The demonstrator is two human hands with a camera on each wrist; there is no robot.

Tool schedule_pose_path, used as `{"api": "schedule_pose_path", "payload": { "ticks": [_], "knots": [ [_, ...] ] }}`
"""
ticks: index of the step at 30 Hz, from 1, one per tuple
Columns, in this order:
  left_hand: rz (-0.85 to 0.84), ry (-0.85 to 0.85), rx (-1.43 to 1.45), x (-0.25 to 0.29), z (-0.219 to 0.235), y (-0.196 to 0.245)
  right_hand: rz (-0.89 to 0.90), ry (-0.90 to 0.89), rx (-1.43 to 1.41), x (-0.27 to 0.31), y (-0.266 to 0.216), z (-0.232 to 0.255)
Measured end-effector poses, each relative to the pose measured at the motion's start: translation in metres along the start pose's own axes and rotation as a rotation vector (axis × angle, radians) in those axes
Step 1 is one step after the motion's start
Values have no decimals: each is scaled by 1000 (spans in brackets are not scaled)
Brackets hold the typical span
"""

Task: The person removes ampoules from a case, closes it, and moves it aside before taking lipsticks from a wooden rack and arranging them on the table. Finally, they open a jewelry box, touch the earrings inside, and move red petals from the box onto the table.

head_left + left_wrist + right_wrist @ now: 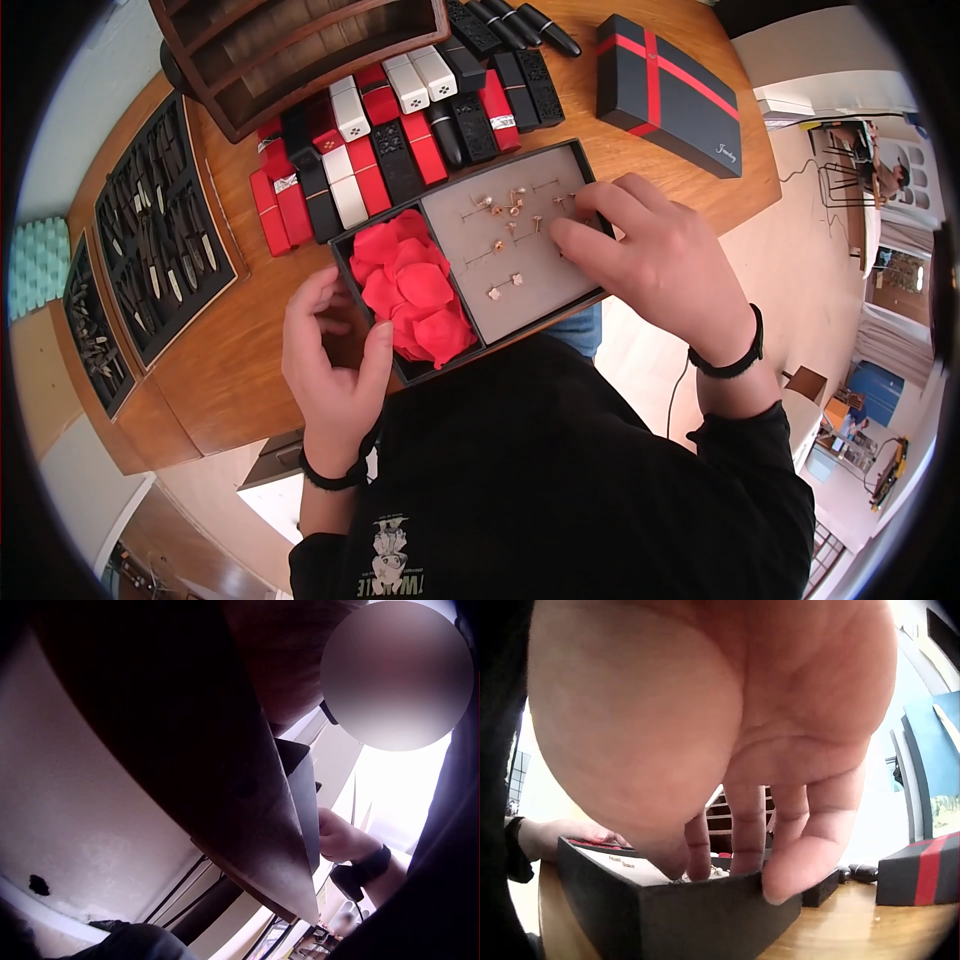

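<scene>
A black jewellery gift box (490, 349) lies tilted at the table's near edge. Red fabric petals (412, 283) fill its left part. The pale grey insert (530, 280) on the right carries several small gold-coloured earrings (497, 246). At the box's left wall, my left hand (335, 380) holds on with the thumb over the rim and fingers outside. My right hand (660, 255) reaches over the right wall, thumb and fingers bent down to the insert. In the right wrist view the little finger hangs outside the wall; I cannot tell whether the fingertips pinch an earring.
Several red, white and black small boxes (425, 145) stand behind the box, before a wooden rack (300, 50). A black lid with red ribbon (670, 95) lies at the back right. Dark trays (155, 230) of small pieces are at the left. The wooden table (225, 340) has a curved edge.
</scene>
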State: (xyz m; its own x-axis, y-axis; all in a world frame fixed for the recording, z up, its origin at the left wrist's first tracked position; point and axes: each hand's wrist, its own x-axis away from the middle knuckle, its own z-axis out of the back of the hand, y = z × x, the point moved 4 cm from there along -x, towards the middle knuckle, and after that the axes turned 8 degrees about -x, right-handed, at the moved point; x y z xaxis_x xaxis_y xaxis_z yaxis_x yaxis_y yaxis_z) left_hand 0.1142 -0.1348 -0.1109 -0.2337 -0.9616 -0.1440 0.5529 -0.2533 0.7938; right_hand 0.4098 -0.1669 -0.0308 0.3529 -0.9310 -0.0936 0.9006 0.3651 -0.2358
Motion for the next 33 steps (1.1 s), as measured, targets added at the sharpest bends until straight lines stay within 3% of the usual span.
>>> {"api": "schedule_pose_path", "payload": {
  "ticks": [9,18,24,26,33],
  "knots": [
    [2,-3,3,0,0,-1,23,-44,63,-2,-2,-2],
    [-5,-8,1,0,0,0,47,96,-126,0,11,0],
    [-65,-43,-54,0,1,-1,-15,164,-105,-2,-17,11],
    [-57,-42,-47,1,1,-2,83,146,-381,-4,-28,-2],
    [-16,-11,-13,0,2,-1,37,116,-434,-13,-34,-20]
  ]
}}
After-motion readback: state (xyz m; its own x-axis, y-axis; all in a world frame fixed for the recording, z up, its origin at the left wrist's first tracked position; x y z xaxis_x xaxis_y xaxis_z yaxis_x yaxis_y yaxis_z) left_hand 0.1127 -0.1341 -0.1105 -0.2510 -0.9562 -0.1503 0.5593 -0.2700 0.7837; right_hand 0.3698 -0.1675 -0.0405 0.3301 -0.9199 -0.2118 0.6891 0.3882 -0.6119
